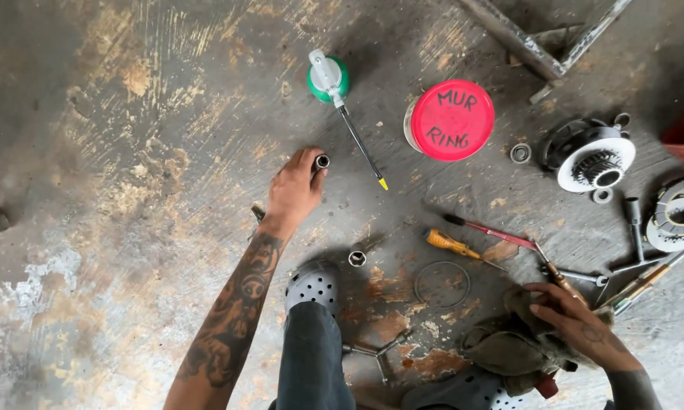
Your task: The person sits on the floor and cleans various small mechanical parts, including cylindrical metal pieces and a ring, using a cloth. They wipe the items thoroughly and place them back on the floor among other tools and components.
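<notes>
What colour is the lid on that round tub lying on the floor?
The lid is bright red with dark handwriting on it, seen clearly from above in the head view.

**Worn concrete, bare metal, bright plastic**

The floor [129, 114] is rough, matt concrete, scraped and stained rusty brown. The left hand [292, 193] holds a small shiny metal socket [322, 161]; another socket [357, 258] lies nearby, equally bright. The right hand [581, 323] rests on a dull, grimy cloth rag [509, 345]. The red lid [452, 120] is smooth matt plastic. The oil can [328, 77] is glossy green plastic. The gear hub [594, 161] is greasy metal. The shoe [313, 285] is matt grey foam.
</notes>
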